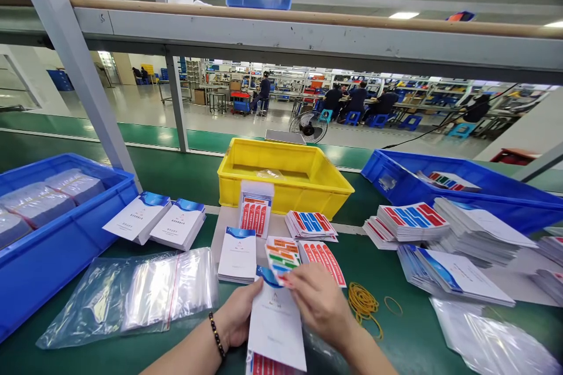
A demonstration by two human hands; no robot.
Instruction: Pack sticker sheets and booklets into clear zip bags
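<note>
My left hand [241,312] is closed on a white booklet [277,322] with a blue top edge, thumb along its upper left side. A red-printed sheet [268,364] shows beneath the booklet's lower end. In my right hand [319,299], a sticker sheet [281,259] with orange, green and blue labels is pinched at its lower corner, over the top of the booklet. Just beyond lie a stack of booklets [237,255], a stack of red label sheets [323,259], and red-and-blue label sheets [310,225]. Whether the sheet touches the booklet, I cannot tell.
A yellow bin [285,193] stands ahead, with blue bins at left [65,246] and right [457,187]. Clear plastic bags [145,290] lie left; rubber bands [363,302] and more stacked booklets [461,275] lie right. A metal shelf beam [308,35] crosses overhead.
</note>
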